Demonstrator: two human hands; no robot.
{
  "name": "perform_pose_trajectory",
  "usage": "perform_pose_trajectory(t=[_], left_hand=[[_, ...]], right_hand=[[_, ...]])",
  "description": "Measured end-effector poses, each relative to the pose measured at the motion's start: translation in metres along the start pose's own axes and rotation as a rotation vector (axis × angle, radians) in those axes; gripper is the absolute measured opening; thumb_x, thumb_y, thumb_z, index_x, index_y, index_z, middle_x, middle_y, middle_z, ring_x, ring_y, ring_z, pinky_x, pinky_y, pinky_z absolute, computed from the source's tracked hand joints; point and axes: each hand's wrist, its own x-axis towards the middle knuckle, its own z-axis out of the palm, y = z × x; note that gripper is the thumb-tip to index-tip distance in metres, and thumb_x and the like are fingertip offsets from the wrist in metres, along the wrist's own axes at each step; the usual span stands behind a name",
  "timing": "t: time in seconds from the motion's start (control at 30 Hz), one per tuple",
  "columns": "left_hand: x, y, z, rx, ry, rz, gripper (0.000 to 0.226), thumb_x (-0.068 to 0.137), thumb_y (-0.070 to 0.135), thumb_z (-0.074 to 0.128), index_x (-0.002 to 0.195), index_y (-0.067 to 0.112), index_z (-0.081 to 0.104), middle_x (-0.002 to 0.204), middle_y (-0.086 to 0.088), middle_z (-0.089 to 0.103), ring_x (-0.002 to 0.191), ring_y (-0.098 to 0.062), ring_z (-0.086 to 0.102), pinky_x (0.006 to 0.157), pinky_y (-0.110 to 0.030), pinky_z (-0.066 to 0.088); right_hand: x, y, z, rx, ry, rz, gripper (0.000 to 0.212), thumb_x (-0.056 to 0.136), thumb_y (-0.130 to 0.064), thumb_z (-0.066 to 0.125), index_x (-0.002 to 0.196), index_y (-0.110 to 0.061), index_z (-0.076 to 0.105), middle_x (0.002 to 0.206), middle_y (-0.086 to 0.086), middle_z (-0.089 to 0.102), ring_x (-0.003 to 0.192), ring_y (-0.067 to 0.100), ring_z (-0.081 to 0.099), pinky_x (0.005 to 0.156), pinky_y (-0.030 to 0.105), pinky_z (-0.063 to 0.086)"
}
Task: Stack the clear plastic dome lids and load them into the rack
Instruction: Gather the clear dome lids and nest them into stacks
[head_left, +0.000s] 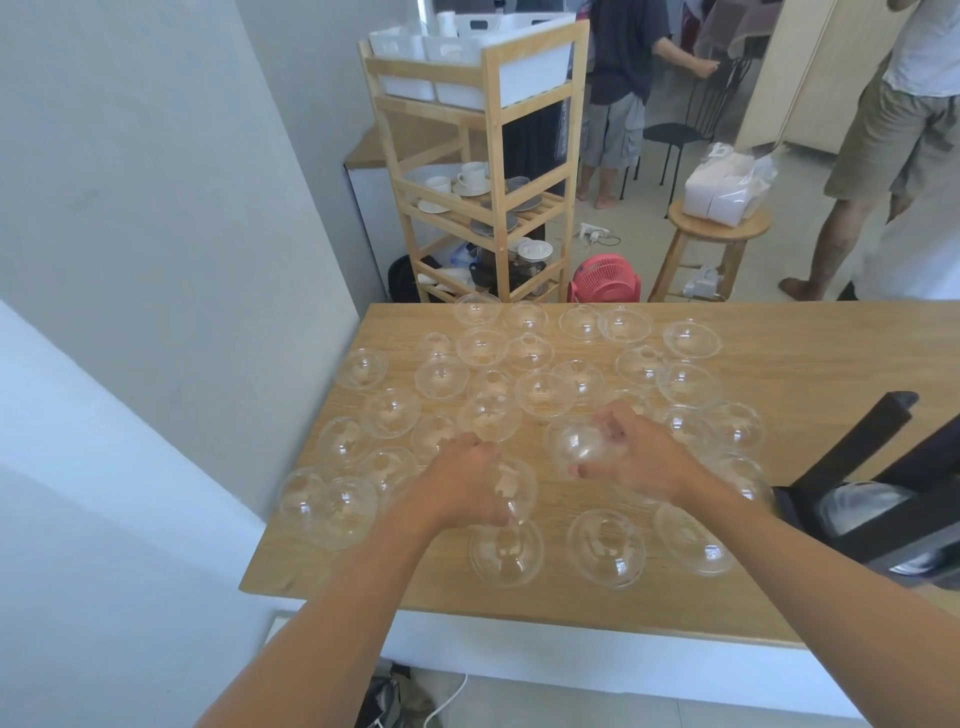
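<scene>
Both hands are reaching out over a wooden surface (810, 374) that's covered in clear dome lids (545, 393), dozens of them lying loose, some touching or overlapping, mostly spread across the left and middle.

The left hand (464, 480) is wrapping around one lid (514, 491) near the front middle, fingers curled over its top, so that grip is closing on a lid. Another lid (506, 552) is lying just below it, toward the near edge.

The right hand (636, 454) is cupping a second lid (576, 446) from the right side, thumb along its near rim and fingers over the far side; that grip is holding it too. The two held lids are sitting near each other but apart.

A black stand-like thing (878, 499) is sitting at the right edge, with what looks like clear plastic inside it, though it's blurry.

Behind the surface a wooden shelf unit (493, 171) is carrying white bins and cups, and a pink fan (605, 279) is sitting on the floor.
</scene>
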Motion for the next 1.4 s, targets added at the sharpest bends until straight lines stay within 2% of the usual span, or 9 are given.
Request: perform_pose_trajectory(t=[0.1, 0.2, 0.33, 0.4, 0.57, 0.77, 0.9, 1.07, 1.4], left_hand=[[-0.007, 0.005, 0.015, 0.085, -0.038, 0.028, 0.077, 0.063, 0.042, 0.082, 0.129, 0.017, 0.052, 0.129, 0.001, 0.049, 0.123, -0.021, 0.044, 0.090, -0.032, 0.044], [-0.011, 0.008, 0.030, 0.174, -0.041, 0.071, 0.077, 0.065, 0.047, 0.079, 0.130, 0.018, 0.051, 0.121, -0.001, 0.054, 0.117, -0.023, 0.045, 0.089, -0.033, 0.044], [-0.012, 0.012, 0.045, 0.282, -0.041, 0.098, 0.078, 0.067, 0.049, 0.075, 0.133, 0.016, 0.048, 0.121, -0.003, 0.054, 0.113, -0.025, 0.047, 0.095, -0.036, 0.044], [-0.012, 0.012, 0.053, 0.323, -0.042, 0.111, 0.077, 0.068, 0.049, 0.074, 0.132, 0.015, 0.047, 0.120, -0.004, 0.055, 0.111, -0.026, 0.048, 0.094, -0.035, 0.044], [-0.014, 0.005, 0.067, 0.296, -0.039, 0.098, 0.089, 0.076, 0.045, 0.070, 0.149, 0.015, 0.030, 0.140, -0.006, 0.046, 0.125, -0.028, 0.041, 0.106, -0.035, 0.034], [-0.015, -0.001, 0.072, 0.217, -0.043, 0.074, 0.091, 0.082, 0.041, 0.069, 0.154, 0.019, 0.019, 0.151, -0.007, 0.035, 0.137, -0.029, 0.033, 0.111, -0.037, 0.031], [-0.015, -0.004, 0.077, 0.195, -0.050, 0.063, 0.087, 0.082, 0.042, 0.067, 0.152, 0.024, 0.018, 0.150, -0.008, 0.032, 0.137, -0.031, 0.031, 0.109, -0.040, 0.035], [-0.014, -0.007, 0.082, 0.221, -0.080, 0.045, 0.105, 0.070, 0.044, 0.077, 0.152, 0.030, 0.013, 0.150, -0.007, 0.028, 0.136, -0.032, 0.030, 0.106, -0.041, 0.038], [-0.006, -0.008, 0.084, 0.254, -0.026, 0.029, 0.096, 0.070, 0.042, 0.079, 0.147, 0.031, 0.023, 0.140, -0.006, 0.041, 0.126, -0.028, 0.040, 0.098, -0.036, 0.042]], right_hand=[[-0.015, 0.009, 0.007, 0.006, 0.008, 0.004, 0.082, 0.054, -0.073, 0.079, 0.117, -0.034, 0.044, 0.115, -0.012, 0.054, 0.109, 0.011, 0.054, 0.077, 0.022, 0.040], [-0.028, 0.021, 0.016, -0.027, 0.018, 0.007, 0.099, 0.049, -0.077, 0.074, 0.130, -0.029, 0.042, 0.118, -0.016, 0.052, 0.111, 0.009, 0.053, 0.085, 0.025, 0.041], [-0.041, 0.036, 0.025, -0.084, 0.009, -0.016, 0.079, 0.051, -0.076, 0.071, 0.112, -0.039, 0.039, 0.116, -0.015, 0.053, 0.110, 0.010, 0.055, 0.090, 0.030, 0.048], [-0.047, 0.042, 0.028, -0.100, -0.015, -0.028, 0.076, 0.051, -0.074, 0.070, 0.112, -0.044, 0.035, 0.117, -0.020, 0.049, 0.110, 0.007, 0.052, 0.086, 0.022, 0.044], [-0.061, 0.056, 0.034, -0.208, -0.065, -0.078, 0.086, 0.056, -0.070, 0.067, 0.128, -0.041, 0.031, 0.124, -0.023, 0.040, 0.112, 0.002, 0.047, 0.082, 0.013, 0.037], [-0.065, 0.068, 0.036, -0.351, -0.156, -0.155, 0.093, 0.063, -0.058, 0.074, 0.142, -0.042, 0.028, 0.139, -0.015, 0.037, 0.125, 0.007, 0.038, 0.099, 0.025, 0.040], [-0.065, 0.069, 0.037, -0.419, -0.211, -0.207, 0.080, 0.065, -0.050, 0.081, 0.132, -0.053, 0.036, 0.122, -0.015, 0.037, 0.109, 0.007, 0.044, 0.089, 0.030, 0.049], [-0.062, 0.063, 0.040, -0.450, -0.216, -0.197, 0.079, 0.062, -0.047, 0.087, 0.125, -0.048, 0.039, 0.119, -0.013, 0.037, 0.100, 0.010, 0.051, 0.082, 0.033, 0.053], [-0.047, 0.056, 0.057, -0.482, -0.141, -0.148, 0.096, 0.060, -0.055, 0.087, 0.136, -0.033, 0.032, 0.133, -0.006, 0.046, 0.114, 0.015, 0.047, 0.082, 0.027, 0.043]])
